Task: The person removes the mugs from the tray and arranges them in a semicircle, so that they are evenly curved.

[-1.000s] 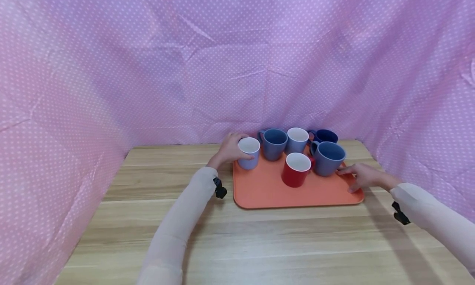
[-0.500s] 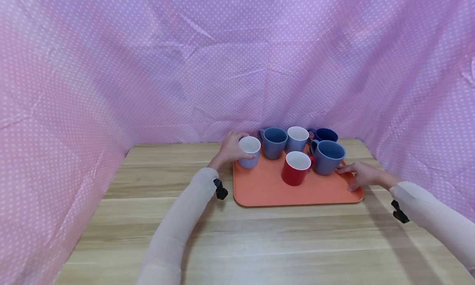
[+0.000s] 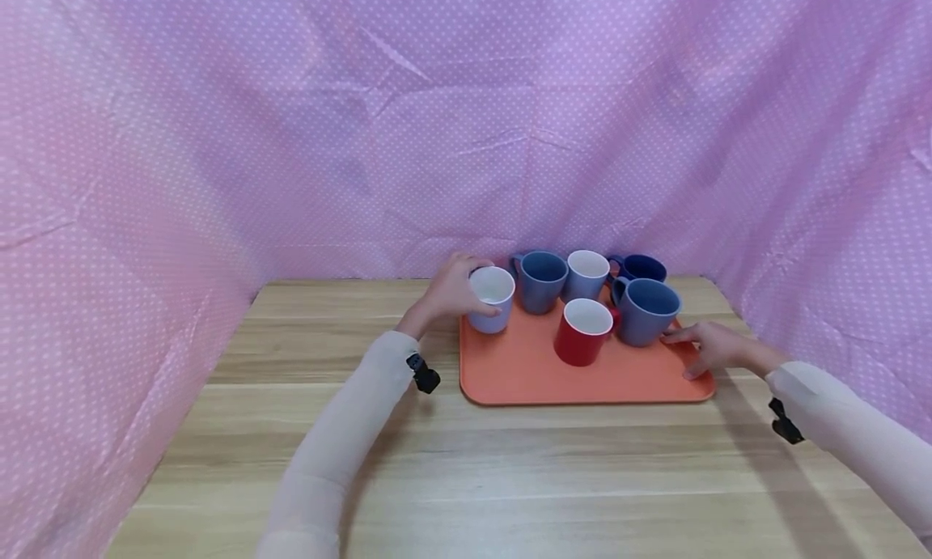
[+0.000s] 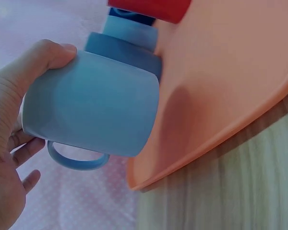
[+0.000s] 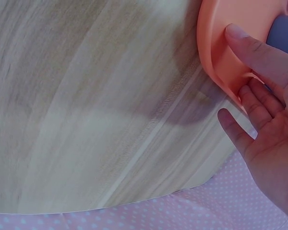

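Observation:
My left hand (image 3: 453, 292) grips a pale lavender mug (image 3: 489, 318) from the left, thumb in front. In the left wrist view, the thumb lies near the mug's rim and the mug's handle (image 4: 79, 163) is free of the fingers. It stands over the left end of an orange tray (image 3: 524, 385); whether its base touches cannot be told. At the tray's right end my right hand (image 3: 717, 346) rests with its thumb (image 5: 240, 34) on the tray, fingers at the rim. Nearest to it is a grey-blue mug (image 3: 644, 320).
A red mug (image 3: 578, 340) stands mid-tray. Behind it are another grey-blue mug (image 3: 540, 292), a light blue mug (image 3: 582, 284) and a navy mug (image 3: 644, 266). A wooden table (image 3: 510, 478) extends in front; a pink dotted cloth (image 3: 466, 122) hangs behind.
The lavender mug in my left hand has shifted slightly right, nearer to the grey-blue mug beside it. My right hand stays at the tray's end; the other mugs keep their places.

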`<action>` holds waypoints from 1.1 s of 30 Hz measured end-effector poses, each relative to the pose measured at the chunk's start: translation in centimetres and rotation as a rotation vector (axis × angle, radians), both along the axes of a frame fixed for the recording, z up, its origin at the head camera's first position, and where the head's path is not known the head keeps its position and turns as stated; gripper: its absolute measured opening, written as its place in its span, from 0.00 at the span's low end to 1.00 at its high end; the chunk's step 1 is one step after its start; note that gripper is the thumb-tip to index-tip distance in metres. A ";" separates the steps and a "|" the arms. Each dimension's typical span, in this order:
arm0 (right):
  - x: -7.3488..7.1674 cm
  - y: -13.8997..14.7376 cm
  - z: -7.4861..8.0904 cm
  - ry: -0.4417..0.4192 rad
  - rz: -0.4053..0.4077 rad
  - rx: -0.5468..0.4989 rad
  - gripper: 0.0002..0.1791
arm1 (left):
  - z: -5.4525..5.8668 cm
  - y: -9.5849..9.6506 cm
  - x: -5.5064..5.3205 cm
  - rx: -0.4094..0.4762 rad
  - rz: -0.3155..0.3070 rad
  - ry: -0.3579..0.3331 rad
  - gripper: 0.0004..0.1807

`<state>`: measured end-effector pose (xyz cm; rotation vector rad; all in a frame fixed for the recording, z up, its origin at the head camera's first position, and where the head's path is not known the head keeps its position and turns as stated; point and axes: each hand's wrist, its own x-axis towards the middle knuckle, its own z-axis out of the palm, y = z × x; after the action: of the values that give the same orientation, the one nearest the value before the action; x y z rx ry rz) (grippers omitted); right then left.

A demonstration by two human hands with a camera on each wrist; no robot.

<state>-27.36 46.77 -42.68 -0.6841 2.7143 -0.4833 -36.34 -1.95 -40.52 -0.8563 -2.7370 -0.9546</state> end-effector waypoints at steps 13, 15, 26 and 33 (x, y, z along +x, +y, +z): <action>0.0 0.0 -0.2 0.047 0.018 -0.001 0.37 | 2.4 -5.7 1.5 0.008 0.061 0.056 0.43; -0.1 0.0 -0.2 0.041 0.011 -0.004 0.37 | 2.5 -6.7 1.6 -0.008 0.069 0.063 0.43; 0.0 0.0 0.0 0.020 -0.016 -0.006 0.37 | 4.2 -12.1 2.7 0.012 0.111 0.075 0.44; 0.1 -0.1 -0.2 0.021 -0.015 -0.009 0.37 | 5.0 -16.5 3.4 -0.043 0.182 0.099 0.44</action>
<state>-27.24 46.65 -42.90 -0.6754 2.7400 -0.4951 -32.89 -18.43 -35.48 -0.6291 -2.7032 -0.7993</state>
